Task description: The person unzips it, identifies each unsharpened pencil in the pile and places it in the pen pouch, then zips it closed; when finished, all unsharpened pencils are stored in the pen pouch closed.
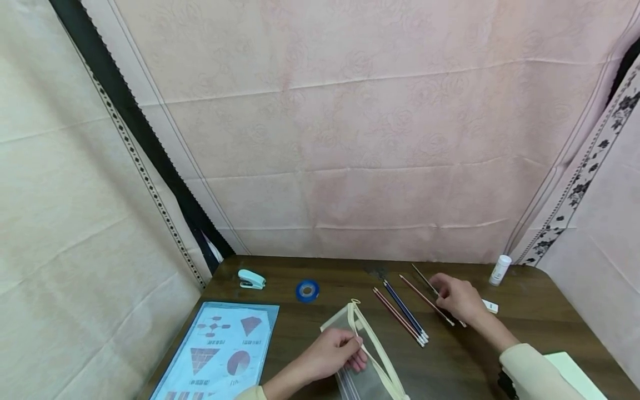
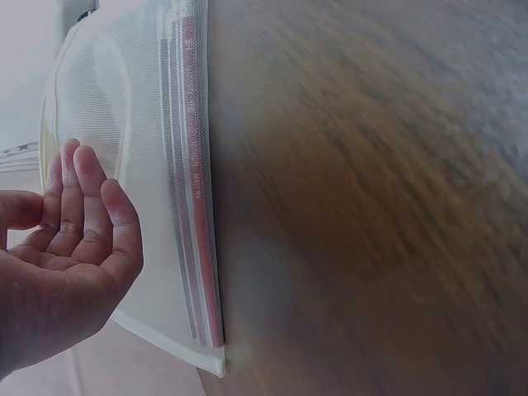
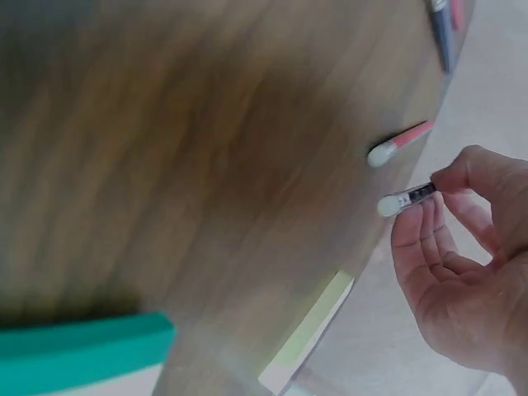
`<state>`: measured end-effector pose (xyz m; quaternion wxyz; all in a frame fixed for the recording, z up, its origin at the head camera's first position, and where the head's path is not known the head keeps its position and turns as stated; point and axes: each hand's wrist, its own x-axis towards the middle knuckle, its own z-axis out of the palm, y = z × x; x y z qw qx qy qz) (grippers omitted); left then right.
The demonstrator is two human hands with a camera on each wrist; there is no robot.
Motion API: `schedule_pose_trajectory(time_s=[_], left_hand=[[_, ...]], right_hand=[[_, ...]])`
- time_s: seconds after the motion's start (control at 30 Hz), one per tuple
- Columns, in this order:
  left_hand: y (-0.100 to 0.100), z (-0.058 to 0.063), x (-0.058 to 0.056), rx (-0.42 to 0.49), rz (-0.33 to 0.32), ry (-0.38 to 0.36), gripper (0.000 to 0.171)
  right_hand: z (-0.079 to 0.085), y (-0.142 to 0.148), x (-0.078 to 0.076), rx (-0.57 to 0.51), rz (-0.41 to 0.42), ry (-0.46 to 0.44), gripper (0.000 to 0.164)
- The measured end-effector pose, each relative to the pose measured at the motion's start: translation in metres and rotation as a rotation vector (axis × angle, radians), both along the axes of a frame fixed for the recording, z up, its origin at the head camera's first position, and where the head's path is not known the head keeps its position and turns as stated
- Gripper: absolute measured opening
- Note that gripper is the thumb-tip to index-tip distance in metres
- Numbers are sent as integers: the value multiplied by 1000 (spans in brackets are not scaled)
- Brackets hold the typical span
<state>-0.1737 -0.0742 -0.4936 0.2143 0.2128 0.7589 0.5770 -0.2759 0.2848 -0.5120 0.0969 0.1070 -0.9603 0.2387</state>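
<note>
My left hand [image 1: 334,350] pinches the rim of a pale mesh zip pouch [image 2: 148,214], which stands propped up in front of me. Through its mesh, several pencils [image 2: 196,190] show along the bottom. At the right, my right hand [image 1: 460,300] pinches a dark pencil [image 3: 419,194] between thumb and fingers, close to its white-tipped end. A red pencil [image 1: 425,298] lies on the table just left of that hand. Between it and the pouch lie blue pencils [image 1: 402,307] and red striped pencils [image 1: 392,313], side by side with white ends toward me.
A white eraser [image 1: 491,306] lies behind the right hand, and a glue stick [image 1: 500,270] stands farther back. Toward the left are a mint stapler [image 1: 251,279], blue tape roll [image 1: 307,290] and blue folder with a chart sheet [image 1: 215,355]. Pale green paper [image 1: 575,375] lies front right.
</note>
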Motion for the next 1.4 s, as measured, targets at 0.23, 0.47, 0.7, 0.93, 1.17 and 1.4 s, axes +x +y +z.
schedule_pose_trajectory(time_s=[0.23, 0.47, 0.7, 0.93, 1.17, 1.4], left_hand=[[1, 1, 1, 6, -6, -13, 39], [4, 0, 1, 1, -5, -4, 39], [5, -1, 0, -7, -8, -3, 39], [6, -1, -1, 1, -12, 8, 40], [10, 0, -3, 10, -26, 31, 38], [11, 1, -4, 0, -20, 24, 36]], right_hand=[[18, -24, 21, -170, 30, 38, 49], [34, -56, 53, -489, 52, -17, 51], [35, -85, 74, -798, 82, -182, 62], [34, -108, 92, -960, 154, -347, 63], [22, -123, 101, -883, 249, -446, 61], [15, -130, 106, -819, 336, -533, 61]])
